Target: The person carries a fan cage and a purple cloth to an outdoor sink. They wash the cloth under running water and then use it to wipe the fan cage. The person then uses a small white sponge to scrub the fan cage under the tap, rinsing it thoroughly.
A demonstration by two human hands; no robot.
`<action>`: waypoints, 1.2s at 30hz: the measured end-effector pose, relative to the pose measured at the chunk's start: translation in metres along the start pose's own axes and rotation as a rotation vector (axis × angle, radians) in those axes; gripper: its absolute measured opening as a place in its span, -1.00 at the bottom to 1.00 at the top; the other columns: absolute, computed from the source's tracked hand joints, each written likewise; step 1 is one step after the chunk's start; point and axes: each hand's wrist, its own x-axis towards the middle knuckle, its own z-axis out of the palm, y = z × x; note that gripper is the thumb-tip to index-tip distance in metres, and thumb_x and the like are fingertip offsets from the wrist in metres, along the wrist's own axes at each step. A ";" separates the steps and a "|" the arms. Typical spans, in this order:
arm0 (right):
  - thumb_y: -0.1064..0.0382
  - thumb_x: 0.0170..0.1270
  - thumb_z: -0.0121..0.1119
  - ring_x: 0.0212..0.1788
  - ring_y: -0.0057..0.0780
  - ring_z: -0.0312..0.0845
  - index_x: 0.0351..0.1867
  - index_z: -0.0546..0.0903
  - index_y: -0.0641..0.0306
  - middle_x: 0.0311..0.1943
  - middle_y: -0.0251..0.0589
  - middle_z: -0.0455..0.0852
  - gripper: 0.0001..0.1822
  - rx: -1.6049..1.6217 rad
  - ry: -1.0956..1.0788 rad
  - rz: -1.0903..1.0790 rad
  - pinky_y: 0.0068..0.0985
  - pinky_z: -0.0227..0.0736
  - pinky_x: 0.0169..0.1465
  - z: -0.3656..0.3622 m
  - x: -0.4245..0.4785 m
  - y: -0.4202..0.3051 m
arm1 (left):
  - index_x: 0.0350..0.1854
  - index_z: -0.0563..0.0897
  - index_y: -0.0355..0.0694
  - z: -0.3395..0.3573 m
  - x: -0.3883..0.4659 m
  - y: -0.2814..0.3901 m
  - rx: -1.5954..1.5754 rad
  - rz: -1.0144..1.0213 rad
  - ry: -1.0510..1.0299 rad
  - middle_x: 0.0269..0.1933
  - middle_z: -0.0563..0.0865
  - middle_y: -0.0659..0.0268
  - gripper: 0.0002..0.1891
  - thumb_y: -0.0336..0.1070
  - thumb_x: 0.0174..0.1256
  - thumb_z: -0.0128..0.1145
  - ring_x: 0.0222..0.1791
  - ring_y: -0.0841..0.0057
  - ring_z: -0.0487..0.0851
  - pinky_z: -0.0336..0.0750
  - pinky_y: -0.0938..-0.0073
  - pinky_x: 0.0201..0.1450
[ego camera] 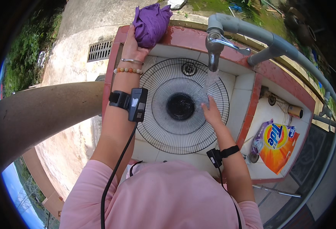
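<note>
A bunched purple cloth (151, 25) is in my left hand (136, 47), over the far left corner of the tiled basin's red rim (182, 35). Inside the basin lies a round black wire fan grille (162, 131) with a dark disc at its centre. Water runs from the metal tap (213, 48) onto the grille's far right part. My right hand (213, 112) is just below that stream, thumb and forefinger apart, over the grille's right side. Whether its fingertips press on the wires is hard to tell.
A grey pipe (271, 40) carries the tap and bends around the right side. In the neighbouring basin lie an orange Tide detergent bag (279, 146) and a brown cylinder (295, 111). A thick round post (50, 114) stands at left. Under the grille shows a drain (189, 69).
</note>
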 end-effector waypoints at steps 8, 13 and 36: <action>-0.19 0.23 -0.02 0.45 -0.13 -0.21 0.31 0.22 0.27 0.41 -0.04 -0.01 -0.25 -0.745 -0.010 -0.249 -0.06 -0.21 0.39 0.005 0.006 -0.013 | 0.33 0.19 -0.11 -0.033 -0.016 -0.010 0.203 -0.080 0.223 0.31 0.29 0.16 -0.30 0.17 0.25 0.03 0.23 0.20 0.34 0.15 -0.04 0.26; -0.33 0.07 0.04 0.45 -0.17 -0.18 0.33 0.18 0.26 0.41 -0.06 0.00 -0.08 -0.711 0.110 -0.335 -0.09 -0.25 0.41 0.020 0.009 0.007 | 0.32 0.20 -0.16 -0.103 -0.071 -0.025 0.727 -0.074 0.323 0.28 0.22 0.04 -0.22 -0.02 0.08 0.27 0.27 0.26 0.21 0.09 0.12 0.29; -0.23 0.04 0.18 0.46 0.00 -0.33 0.37 -0.08 0.45 0.40 0.16 -0.16 0.08 -0.443 0.122 -0.307 -0.12 -0.31 0.42 0.107 -0.076 0.019 | -0.18 0.60 -0.10 -0.249 -0.146 -0.093 0.647 -0.416 0.507 -0.37 0.63 0.43 -0.71 0.00 0.33 0.02 -0.42 0.64 0.55 0.45 0.55 -0.33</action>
